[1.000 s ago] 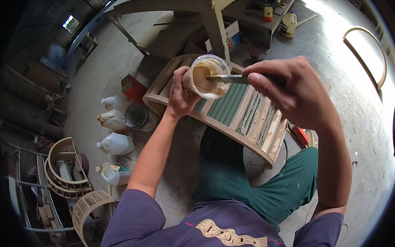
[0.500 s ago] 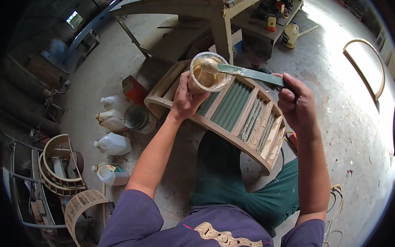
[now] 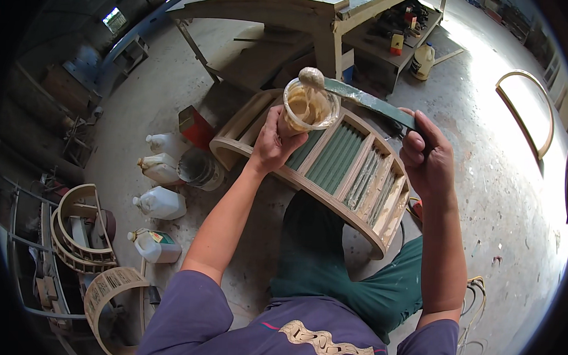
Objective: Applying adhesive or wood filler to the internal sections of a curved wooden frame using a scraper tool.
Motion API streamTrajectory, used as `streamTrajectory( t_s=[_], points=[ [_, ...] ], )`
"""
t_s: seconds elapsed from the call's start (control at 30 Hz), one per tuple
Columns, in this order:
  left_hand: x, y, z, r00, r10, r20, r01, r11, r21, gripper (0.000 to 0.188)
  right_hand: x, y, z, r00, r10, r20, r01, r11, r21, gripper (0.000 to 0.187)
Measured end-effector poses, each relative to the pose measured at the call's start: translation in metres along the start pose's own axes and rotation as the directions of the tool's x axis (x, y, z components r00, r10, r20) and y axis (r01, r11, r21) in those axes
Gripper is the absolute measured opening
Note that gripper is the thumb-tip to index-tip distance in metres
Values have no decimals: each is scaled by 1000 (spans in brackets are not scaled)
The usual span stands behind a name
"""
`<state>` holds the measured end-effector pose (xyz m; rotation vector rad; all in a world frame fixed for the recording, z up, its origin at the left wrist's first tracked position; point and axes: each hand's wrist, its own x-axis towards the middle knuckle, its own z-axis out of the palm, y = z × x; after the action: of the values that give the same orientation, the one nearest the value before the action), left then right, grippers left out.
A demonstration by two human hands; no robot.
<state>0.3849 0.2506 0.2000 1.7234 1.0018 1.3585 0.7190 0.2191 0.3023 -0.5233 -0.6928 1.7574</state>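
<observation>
My left hand (image 3: 276, 141) is wrapped round a clear plastic cup (image 3: 290, 117) smeared inside with tan paste. In my right hand (image 3: 430, 145) is the end of a long flat green stick (image 3: 368, 101). A lump of paste (image 3: 312, 77) clings to the stick's far tip, just above the cup's rim, and strands of it hang down into the cup. Under both hands, a curved wooden frame (image 3: 321, 194) rests over my legs. Green ribbed strips (image 3: 336, 155) fill some of its sections, and other sections show bare wood and paste-smeared strips.
Several plastic jugs (image 3: 160, 202) and a dark bucket (image 3: 198, 168) stand on the floor at the left. Curved wooden pieces (image 3: 82, 233) lie beyond them. A workbench (image 3: 326, 41) is ahead, with a yellowish jug (image 3: 422, 61) beside it. Cables (image 3: 476, 303) lie at the right.
The stick's tip has risen from inside the cup to above its rim, drawing paste strands upward. The cup is still in my left hand.
</observation>
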Motion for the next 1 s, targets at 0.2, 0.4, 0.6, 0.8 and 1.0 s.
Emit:
streamTrajectory(
  t_s=[0.2,0.4,0.6,0.8,1.0],
  points=[
    [0,1,1,999,-37,1,37,995,-88,61,0,-2,11,996,-87,-16,84,987,-137,38],
    [1,2,0,999,-38,-10,37,997,-75,61,-2,-6,8,990,-140,18,137,928,-346,37],
    [2,0,-2,1000,-23,-14,22,995,-97,59,-3,-19,5,959,-283,22,244,783,-572,35],
    [3,2,-1,998,-65,-13,63,992,-110,56,-8,-23,13,937,-349,10,305,805,-509,37],
    [-1,6,0,999,-40,-16,38,994,-102,56,-9,-19,15,966,-257,22,253,927,-278,38]
  ],
)
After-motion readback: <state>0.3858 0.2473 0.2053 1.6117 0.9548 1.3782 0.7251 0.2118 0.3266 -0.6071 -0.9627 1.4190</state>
